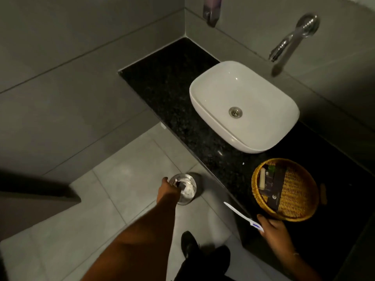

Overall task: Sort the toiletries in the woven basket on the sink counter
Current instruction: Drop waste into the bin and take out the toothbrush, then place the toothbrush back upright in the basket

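Note:
The round woven basket [298, 191] sits on the black counter [168, 82] to the right of the sink. Inside it lie dark packets [277, 186] and a pale stick-shaped item [262, 178]. My right hand [273, 227] is at the basket's near rim and holds a white toothbrush [239, 213] that points left over the counter edge. My left hand [167, 188] reaches down over a small metal bin [189, 196] on the floor, gripping a small tube-like item [178, 183] above the bin's white liner.
A white basin [243, 106] stands on the counter under a chrome wall tap [292, 39]. A dispenser [212, 9] hangs on the wall at top. My dark shoes [188, 246] stand on the grey floor tiles beside the bin.

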